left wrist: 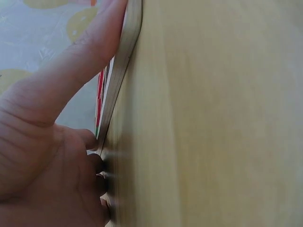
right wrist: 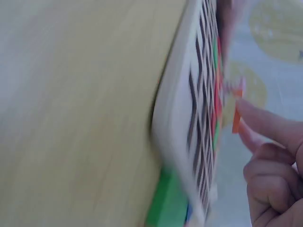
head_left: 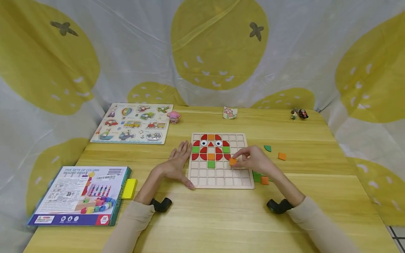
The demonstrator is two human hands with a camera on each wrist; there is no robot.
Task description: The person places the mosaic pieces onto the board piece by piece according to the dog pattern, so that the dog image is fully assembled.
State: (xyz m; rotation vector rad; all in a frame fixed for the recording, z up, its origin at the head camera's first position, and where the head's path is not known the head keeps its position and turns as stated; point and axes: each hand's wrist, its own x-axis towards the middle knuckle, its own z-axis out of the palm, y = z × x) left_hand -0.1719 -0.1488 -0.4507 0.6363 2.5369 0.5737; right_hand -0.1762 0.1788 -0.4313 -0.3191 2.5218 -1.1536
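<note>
A wooden grid board (head_left: 202, 181) lies on the table with red, green and orange tiles set in its upper left part, among them two eye tiles (head_left: 204, 143). With thumb and fingertips, my right hand (head_left: 254, 160) pinches an orange square tile (head_left: 232, 161) over the right side of the grid. The right wrist view shows this orange tile (right wrist: 236, 113) held above the board's surface. My left hand (head_left: 175, 165) rests at the board's left edge, fingers spread, thumb at the near left corner. In the left wrist view the thumb (left wrist: 71, 75) lies against the board's side.
Right of the board lie a green quarter-round tile (head_left: 267, 148), an orange tile (head_left: 282, 156) and green and orange tiles (head_left: 264, 180) partly under my right forearm. A picture puzzle (head_left: 139, 131), pink figurine (head_left: 174, 117), boxed set (head_left: 79, 196), yellow block (head_left: 129, 188), pattern card (head_left: 230, 112) and small figures (head_left: 303, 114) surround it.
</note>
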